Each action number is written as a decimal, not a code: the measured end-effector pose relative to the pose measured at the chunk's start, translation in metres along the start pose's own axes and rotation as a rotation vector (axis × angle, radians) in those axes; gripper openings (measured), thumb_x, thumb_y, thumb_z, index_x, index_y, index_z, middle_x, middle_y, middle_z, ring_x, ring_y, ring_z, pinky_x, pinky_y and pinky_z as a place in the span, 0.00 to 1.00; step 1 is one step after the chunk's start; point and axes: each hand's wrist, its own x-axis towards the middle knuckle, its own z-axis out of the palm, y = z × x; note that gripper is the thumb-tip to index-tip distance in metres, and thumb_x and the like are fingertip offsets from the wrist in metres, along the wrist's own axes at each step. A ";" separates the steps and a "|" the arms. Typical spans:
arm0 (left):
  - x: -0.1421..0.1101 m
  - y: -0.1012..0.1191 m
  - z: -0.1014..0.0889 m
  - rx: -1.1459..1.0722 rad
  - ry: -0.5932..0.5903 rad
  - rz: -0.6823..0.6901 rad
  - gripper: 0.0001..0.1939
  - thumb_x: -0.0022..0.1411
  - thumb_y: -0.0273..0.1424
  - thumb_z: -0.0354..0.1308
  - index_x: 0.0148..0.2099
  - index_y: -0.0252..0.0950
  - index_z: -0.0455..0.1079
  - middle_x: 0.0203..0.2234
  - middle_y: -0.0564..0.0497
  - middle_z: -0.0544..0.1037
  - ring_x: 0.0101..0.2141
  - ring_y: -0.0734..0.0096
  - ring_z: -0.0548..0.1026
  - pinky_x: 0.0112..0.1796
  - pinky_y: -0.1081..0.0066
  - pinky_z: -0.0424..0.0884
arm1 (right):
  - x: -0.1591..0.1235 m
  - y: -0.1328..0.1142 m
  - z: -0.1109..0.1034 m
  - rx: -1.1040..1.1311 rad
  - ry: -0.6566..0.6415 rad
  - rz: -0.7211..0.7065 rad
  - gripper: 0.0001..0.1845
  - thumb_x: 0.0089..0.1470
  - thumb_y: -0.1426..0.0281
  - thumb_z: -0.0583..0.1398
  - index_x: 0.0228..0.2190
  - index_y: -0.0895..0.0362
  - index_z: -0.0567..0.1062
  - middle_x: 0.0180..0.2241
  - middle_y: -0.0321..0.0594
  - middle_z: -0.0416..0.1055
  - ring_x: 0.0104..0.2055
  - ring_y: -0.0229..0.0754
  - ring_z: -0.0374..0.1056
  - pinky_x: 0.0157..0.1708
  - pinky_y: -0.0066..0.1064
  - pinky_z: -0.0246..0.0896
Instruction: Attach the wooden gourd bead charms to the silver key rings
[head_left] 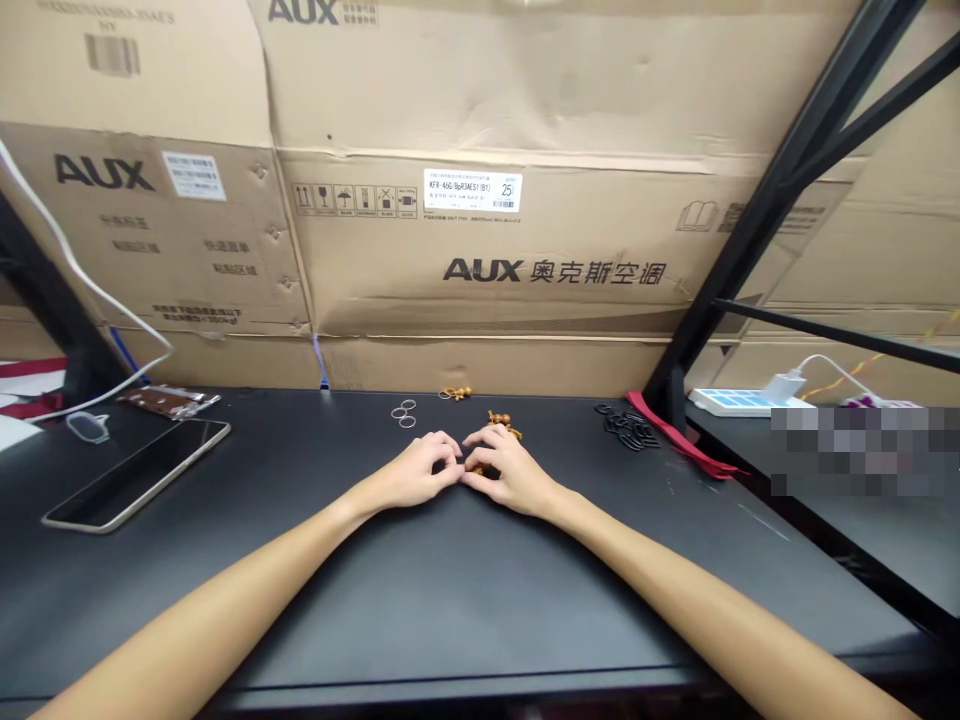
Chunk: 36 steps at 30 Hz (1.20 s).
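My left hand (418, 472) is closed in a pinch above the table, its fingertips meeting those of my right hand. What it pinches is too small to make out. My right hand (516, 474) curls its thumb and fingers around a small orange-brown piece (480, 470), mostly hidden by the fingers. Just behind the right hand lie several orange-brown beaded charms (502, 419). Farther back rests another charm with a ring (459, 393). Several metal split rings (406, 421) lie behind my left hand.
Black loops (630, 428) are piled at the right, beside a red strap (679, 437). A phone (139, 475) and a brown packet (169, 401) lie at the left. Cardboard boxes (480, 320) wall off the back of the black table (442, 610); a power strip (742, 402) is beyond the frame post.
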 end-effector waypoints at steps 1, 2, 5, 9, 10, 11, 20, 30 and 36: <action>0.000 -0.001 -0.001 0.002 -0.012 0.007 0.13 0.64 0.34 0.50 0.28 0.36 0.67 0.42 0.47 0.72 0.41 0.66 0.70 0.43 0.66 0.66 | 0.000 0.001 -0.001 0.009 0.000 0.000 0.05 0.55 0.67 0.61 0.29 0.54 0.76 0.43 0.44 0.69 0.48 0.46 0.61 0.50 0.44 0.60; 0.000 -0.001 -0.001 0.003 -0.022 0.015 0.13 0.64 0.34 0.50 0.29 0.36 0.67 0.42 0.47 0.72 0.41 0.66 0.70 0.43 0.66 0.66 | 0.000 0.001 -0.002 0.017 0.000 0.001 0.04 0.55 0.68 0.61 0.30 0.54 0.76 0.43 0.44 0.69 0.48 0.46 0.62 0.50 0.44 0.59; 0.000 -0.001 -0.002 0.008 -0.019 0.033 0.11 0.65 0.34 0.50 0.32 0.36 0.68 0.40 0.48 0.73 0.41 0.66 0.70 0.44 0.66 0.66 | -0.001 0.001 -0.004 0.028 -0.012 0.007 0.03 0.55 0.70 0.61 0.31 0.54 0.76 0.44 0.44 0.68 0.48 0.46 0.62 0.51 0.44 0.59; -0.001 0.001 -0.003 0.017 0.008 0.015 0.09 0.64 0.34 0.51 0.34 0.36 0.69 0.33 0.49 0.74 0.35 0.68 0.71 0.40 0.69 0.66 | -0.001 -0.001 -0.006 0.038 -0.022 0.017 0.05 0.56 0.71 0.59 0.31 0.54 0.76 0.44 0.44 0.68 0.48 0.46 0.62 0.52 0.45 0.58; -0.001 0.002 -0.003 0.012 0.006 0.003 0.10 0.64 0.34 0.52 0.34 0.36 0.69 0.32 0.50 0.74 0.34 0.69 0.71 0.38 0.70 0.66 | -0.001 -0.001 -0.006 0.040 -0.022 0.020 0.05 0.56 0.71 0.59 0.31 0.54 0.76 0.44 0.44 0.68 0.48 0.46 0.62 0.52 0.45 0.58; 0.000 0.003 -0.003 -0.001 0.001 -0.007 0.10 0.64 0.35 0.52 0.33 0.36 0.70 0.30 0.51 0.75 0.32 0.70 0.71 0.36 0.71 0.66 | -0.001 -0.002 -0.006 0.043 -0.023 0.023 0.05 0.56 0.71 0.59 0.31 0.54 0.76 0.44 0.44 0.68 0.48 0.46 0.62 0.51 0.45 0.59; -0.001 0.003 -0.005 -0.237 0.023 -0.114 0.10 0.62 0.35 0.53 0.35 0.35 0.73 0.29 0.52 0.78 0.31 0.70 0.73 0.35 0.72 0.68 | 0.000 -0.002 -0.005 0.055 -0.010 0.009 0.05 0.56 0.71 0.59 0.31 0.53 0.77 0.44 0.44 0.69 0.48 0.46 0.63 0.51 0.45 0.60; 0.001 -0.008 -0.001 -0.468 0.003 -0.120 0.09 0.61 0.35 0.56 0.38 0.34 0.71 0.32 0.49 0.79 0.36 0.68 0.77 0.41 0.68 0.71 | 0.001 -0.003 -0.004 0.054 0.033 0.001 0.06 0.56 0.70 0.59 0.32 0.53 0.77 0.43 0.43 0.69 0.48 0.46 0.62 0.51 0.44 0.59; -0.001 -0.001 -0.001 -0.203 0.063 -0.009 0.08 0.61 0.32 0.56 0.41 0.36 0.71 0.37 0.49 0.77 0.36 0.68 0.75 0.40 0.69 0.70 | 0.001 -0.002 -0.003 -0.042 0.076 -0.007 0.07 0.55 0.70 0.59 0.27 0.54 0.76 0.43 0.43 0.69 0.48 0.47 0.61 0.50 0.45 0.57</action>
